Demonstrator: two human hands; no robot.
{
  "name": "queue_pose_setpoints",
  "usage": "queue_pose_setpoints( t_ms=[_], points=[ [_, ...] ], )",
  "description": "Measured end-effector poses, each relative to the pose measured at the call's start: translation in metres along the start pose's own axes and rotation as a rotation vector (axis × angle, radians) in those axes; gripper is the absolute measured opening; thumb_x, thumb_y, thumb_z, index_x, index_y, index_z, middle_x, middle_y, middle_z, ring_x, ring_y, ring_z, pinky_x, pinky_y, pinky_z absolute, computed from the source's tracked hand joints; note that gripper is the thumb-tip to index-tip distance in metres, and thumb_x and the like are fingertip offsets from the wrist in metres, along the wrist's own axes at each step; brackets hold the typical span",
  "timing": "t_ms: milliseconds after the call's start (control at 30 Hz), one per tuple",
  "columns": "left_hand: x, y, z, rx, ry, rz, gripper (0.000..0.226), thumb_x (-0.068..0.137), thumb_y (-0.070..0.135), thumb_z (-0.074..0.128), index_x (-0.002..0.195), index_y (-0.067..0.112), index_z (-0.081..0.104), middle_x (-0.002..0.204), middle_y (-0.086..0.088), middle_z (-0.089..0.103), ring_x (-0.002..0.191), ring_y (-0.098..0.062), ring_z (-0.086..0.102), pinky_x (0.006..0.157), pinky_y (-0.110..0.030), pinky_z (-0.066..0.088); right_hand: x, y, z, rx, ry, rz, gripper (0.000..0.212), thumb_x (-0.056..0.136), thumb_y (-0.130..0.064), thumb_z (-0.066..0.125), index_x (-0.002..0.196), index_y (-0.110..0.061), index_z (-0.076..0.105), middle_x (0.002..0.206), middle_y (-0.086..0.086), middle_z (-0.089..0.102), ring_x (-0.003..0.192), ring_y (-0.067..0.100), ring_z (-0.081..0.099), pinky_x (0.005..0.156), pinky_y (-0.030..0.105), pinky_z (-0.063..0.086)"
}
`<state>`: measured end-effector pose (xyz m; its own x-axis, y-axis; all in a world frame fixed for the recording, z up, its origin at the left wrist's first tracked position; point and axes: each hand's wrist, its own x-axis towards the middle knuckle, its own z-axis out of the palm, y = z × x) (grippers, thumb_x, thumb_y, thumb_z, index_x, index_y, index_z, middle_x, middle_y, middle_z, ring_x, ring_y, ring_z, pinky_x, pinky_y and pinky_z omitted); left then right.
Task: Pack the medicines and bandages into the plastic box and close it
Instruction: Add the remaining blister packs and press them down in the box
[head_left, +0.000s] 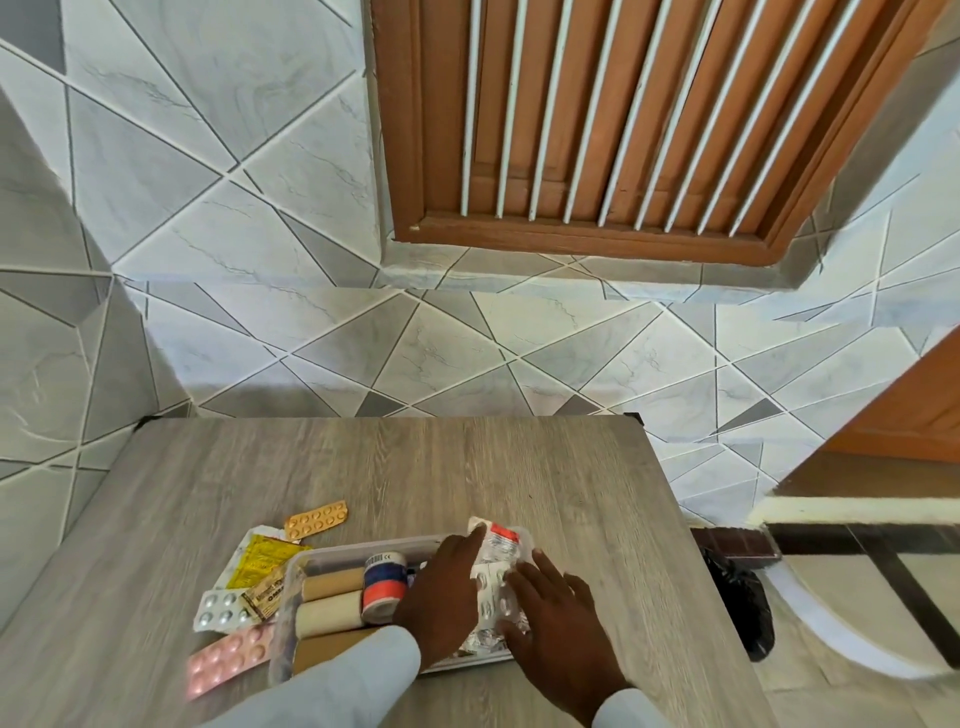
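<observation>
Packing about halfway: box partly filled, strips left outside, no lid in view.

The plastic box (291, 613) on the worktop (519, 467) holds bandage rolls (327, 610), a tape roll (383, 579) and blister packs (493, 582). The orange strip (316, 519), yellow sachets (260, 561), silver strip (221, 610) and pink strip (226, 657) lie just left of it. The left hand (441, 597) and right hand (556, 618) lie flat, fingers loosely spread, pressing the blister packs down.

One head-worn camera, looking forward and steeply down, close over the grey wood-grain table (519, 467); its wide angle also catches the grey triangle-patterned tiled wall (234, 208) straight ahead.
</observation>
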<state>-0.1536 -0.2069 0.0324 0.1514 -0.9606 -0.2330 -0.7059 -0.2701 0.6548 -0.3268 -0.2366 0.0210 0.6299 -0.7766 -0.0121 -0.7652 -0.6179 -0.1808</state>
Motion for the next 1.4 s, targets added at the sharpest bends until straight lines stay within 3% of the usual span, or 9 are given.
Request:
queue_pose_setpoints(
  t_ms=[133,267,367,533,700,900,1167,1300,1400],
  points=[
    [0.004,0.008,-0.011,-0.231,-0.012,-0.006,0.068,0.092,0.007,0.05,0.144,0.039,0.021,0.153,0.009,0.031,0.137,-0.012,0.036,0.111,-0.027,0.034,0.001,-0.003,0.0,0.007,0.022,0.063,0.055,0.084,-0.058,0.044,0.131,-0.029,0.047,0.136,-0.006,0.057,0.13,0.016,0.048,0.1,0.035,0.035],
    [0.009,0.008,-0.025,-0.222,-0.038,-0.001,0.062,0.092,0.004,0.048,0.143,0.034,0.032,0.149,0.005,0.039,0.126,-0.009,0.046,0.095,-0.014,0.037,0.006,-0.003,-0.009,0.186,0.055,0.02,0.066,0.091,-0.052,0.041,0.149,-0.034,0.014,0.157,-0.01,0.015,0.147,0.014,0.012,0.114,0.034,0.008],
    [0.013,0.005,-0.037,-0.181,-0.081,0.052,0.058,0.089,0.001,0.046,0.14,0.028,0.041,0.145,0.004,0.045,0.133,-0.011,0.041,0.102,-0.014,0.028,0.01,-0.004,-0.014,0.167,0.127,-0.007,0.063,0.088,-0.05,0.045,0.145,-0.03,0.027,0.152,-0.001,0.036,0.141,0.02,0.031,0.11,0.036,0.022],
    [0.019,0.003,-0.041,-0.169,-0.268,0.067,0.056,0.084,-0.002,0.049,0.134,0.024,0.048,0.135,0.0,0.052,0.124,-0.013,0.049,0.103,-0.027,0.043,0.01,-0.012,-0.01,0.107,0.154,-0.033,0.052,0.084,-0.045,0.051,0.132,-0.025,0.047,0.135,-0.002,0.056,0.129,0.019,0.049,0.102,0.035,0.037],
    [0.017,-0.003,-0.025,0.052,-0.136,0.108,0.036,0.09,0.024,0.054,0.126,0.031,0.055,0.133,0.007,0.054,0.123,-0.011,0.048,0.106,-0.026,0.035,0.004,-0.016,-0.009,0.006,0.121,-0.012,0.042,0.068,-0.047,0.065,0.106,-0.029,0.059,0.097,-0.01,0.069,0.093,0.014,0.066,0.079,0.034,0.055],
    [-0.015,-0.03,-0.027,0.541,0.016,0.258,0.046,0.081,0.053,0.039,0.118,0.037,0.062,0.123,0.014,0.065,0.116,-0.008,0.059,0.103,-0.028,0.041,0.004,-0.013,-0.006,-0.123,0.084,-0.01,0.028,0.071,-0.051,0.056,0.084,-0.028,0.064,0.087,-0.006,0.067,0.087,0.018,0.063,0.075,0.039,0.054],
    [-0.017,-0.03,-0.022,0.502,-0.075,0.26,0.069,0.082,0.063,0.028,0.14,0.028,0.035,0.145,0.007,0.041,0.137,-0.017,0.032,0.117,-0.035,0.02,0.024,-0.017,-0.009,-0.166,-0.056,-0.162,0.058,0.076,-0.062,0.044,0.121,-0.026,0.056,0.119,-0.003,0.066,0.119,0.023,0.059,0.091,0.045,0.051],
    [-0.019,-0.037,-0.01,0.617,-0.13,0.138,0.07,0.089,0.066,0.013,0.119,0.028,0.063,0.12,0.01,0.067,0.111,-0.009,0.063,0.09,-0.032,0.052,0.02,-0.014,-0.005,-0.121,-0.134,-0.059,0.053,0.075,-0.063,0.046,0.11,-0.027,0.063,0.106,-0.007,0.069,0.103,0.016,0.066,0.082,0.043,0.056],
    [-0.023,-0.042,-0.004,0.632,-0.115,0.102,0.082,0.088,0.063,-0.003,0.127,0.025,0.058,0.133,0.006,0.059,0.126,-0.01,0.05,0.097,-0.035,0.045,0.018,-0.013,-0.003,-0.095,-0.107,-0.048,0.051,0.073,-0.062,0.047,0.11,-0.029,0.061,0.106,-0.009,0.068,0.1,0.013,0.066,0.076,0.04,0.058]
  ],
)
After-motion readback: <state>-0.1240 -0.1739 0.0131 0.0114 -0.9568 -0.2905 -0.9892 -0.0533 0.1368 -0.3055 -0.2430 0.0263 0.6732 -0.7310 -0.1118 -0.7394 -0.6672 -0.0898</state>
